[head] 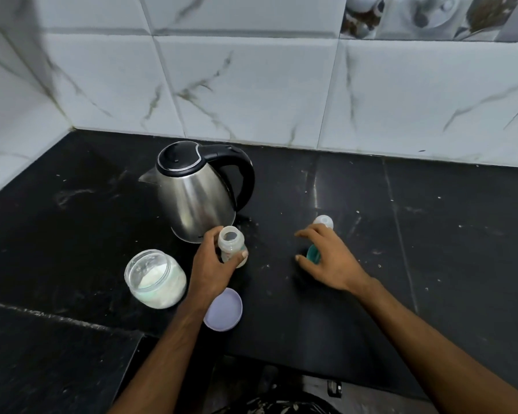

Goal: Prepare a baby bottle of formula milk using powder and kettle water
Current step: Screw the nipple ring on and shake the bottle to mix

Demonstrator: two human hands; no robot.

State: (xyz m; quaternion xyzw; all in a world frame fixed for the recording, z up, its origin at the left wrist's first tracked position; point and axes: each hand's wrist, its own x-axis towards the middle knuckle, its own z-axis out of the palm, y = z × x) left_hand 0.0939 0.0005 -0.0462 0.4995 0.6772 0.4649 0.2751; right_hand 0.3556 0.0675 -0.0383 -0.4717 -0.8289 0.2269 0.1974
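The open bottle (231, 245) is held upright in the left hand (213, 264), with the kettle (196, 192) just behind it, while a teal ring (313, 254) is covered by the right hand (326, 258), grip unclear.

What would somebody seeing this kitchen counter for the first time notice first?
Probably the shiny steel kettle standing at the back of the black counter, lid closed. Just in front of it the left hand grips an open, uncapped baby bottle, with an open jar of white powder to its left and the jar's lilac lid lying near the counter's front edge. To the right, the right hand rests over a teal bottle ring.
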